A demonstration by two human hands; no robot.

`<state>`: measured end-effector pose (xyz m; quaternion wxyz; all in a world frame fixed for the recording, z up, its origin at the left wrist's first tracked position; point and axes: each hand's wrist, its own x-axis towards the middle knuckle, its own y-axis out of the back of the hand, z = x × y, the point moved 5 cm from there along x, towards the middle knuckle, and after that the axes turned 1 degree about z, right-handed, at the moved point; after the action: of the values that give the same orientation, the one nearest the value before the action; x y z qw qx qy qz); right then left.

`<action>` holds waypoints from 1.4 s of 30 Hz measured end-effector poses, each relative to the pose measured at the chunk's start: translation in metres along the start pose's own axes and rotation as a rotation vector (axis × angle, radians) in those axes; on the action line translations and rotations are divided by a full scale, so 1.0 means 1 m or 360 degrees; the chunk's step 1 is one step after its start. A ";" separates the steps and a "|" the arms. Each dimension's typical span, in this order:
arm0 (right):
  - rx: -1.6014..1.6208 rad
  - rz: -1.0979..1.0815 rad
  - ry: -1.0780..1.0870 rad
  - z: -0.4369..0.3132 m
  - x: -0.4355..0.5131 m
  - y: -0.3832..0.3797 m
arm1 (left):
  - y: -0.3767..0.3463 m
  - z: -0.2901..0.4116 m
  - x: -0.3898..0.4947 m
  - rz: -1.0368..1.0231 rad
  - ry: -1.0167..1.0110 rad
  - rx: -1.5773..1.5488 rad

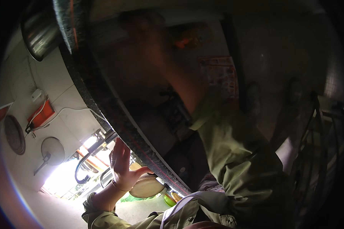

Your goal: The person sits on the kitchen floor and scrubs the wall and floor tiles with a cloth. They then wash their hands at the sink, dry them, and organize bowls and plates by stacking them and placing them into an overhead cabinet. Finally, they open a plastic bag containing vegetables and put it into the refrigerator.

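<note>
My left hand [121,170] is raised against the edge of a dark stone countertop [137,146] that bears a thin red line. Its thumb is spread away from the fingers, and nothing shows in its grasp. My right arm, in an olive sleeve [235,154], reaches into the dark space below the countertop. The right hand [144,28] is blurred and deep in shadow, so its fingers and anything in them cannot be made out. Near it in the dark lies an orange item [185,43]. A red-patterned item [219,74] is beyond the forearm.
Above the countertop are a curved faucet [80,169], a round wooden board [147,186] and a green bowl [169,201]. A metal pot [41,34] stands at upper left. A white cable [71,108] runs near an orange-red box [41,113]. At right stands a dark rack [315,137].
</note>
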<state>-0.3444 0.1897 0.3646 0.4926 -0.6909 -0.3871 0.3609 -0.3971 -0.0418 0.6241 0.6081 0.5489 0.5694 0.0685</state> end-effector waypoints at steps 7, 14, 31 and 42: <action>-0.1044 0.0116 0.0631 -0.083 -0.005 -0.031 | 0.002 0.001 0.006 -0.0002 -0.0048 0.0000; -0.1909 -0.0083 0.0633 -0.129 -0.028 -0.045 | 0.000 0.004 0.002 0.0051 -0.0060 0.0071; -0.0884 0.0254 0.0693 -0.091 -0.020 -0.033 | 0.006 0.006 0.009 0.0019 -0.0042 0.0048; -0.1243 0.0278 0.0782 -0.087 -0.003 -0.015 | 0.007 0.007 0.010 -0.0028 -0.0105 0.0111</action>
<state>-0.2717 0.1554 0.4020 0.2406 -0.9195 -0.3061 0.0541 -0.3849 -0.0363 0.6213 0.6076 0.5668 0.5559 0.0251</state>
